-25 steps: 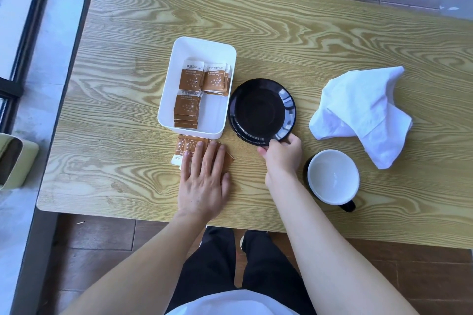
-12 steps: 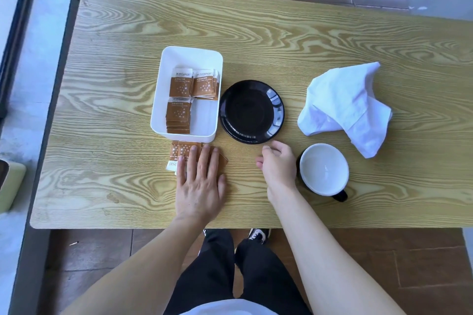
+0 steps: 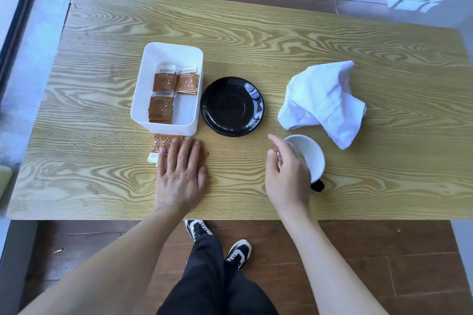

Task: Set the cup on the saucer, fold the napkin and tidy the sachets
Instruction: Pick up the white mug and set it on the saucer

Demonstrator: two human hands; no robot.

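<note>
The black saucer (image 3: 231, 106) lies bare at the table's middle. To its right front stands a white cup (image 3: 311, 153) with a black outside and handle. My right hand (image 3: 288, 174) reaches over the cup's left rim, its fingers loose and blurred, with no clear hold. A crumpled white napkin (image 3: 320, 97) lies behind the cup. My left hand (image 3: 179, 174) rests flat, fingers straight, on several loose brown sachets (image 3: 163, 143) in front of the white box (image 3: 166, 51). More brown sachets (image 3: 163, 94) lie inside the box.
The wooden table (image 3: 256, 33) has bare surface at the back and far left. Its front edge runs just under my wrists. My legs and shoes show below over a brown plank floor. A window frame runs along the left.
My right hand has left the saucer's front rim and moved right to the cup. The left hand has stayed flat on the loose sachets. The camera has pulled back.
</note>
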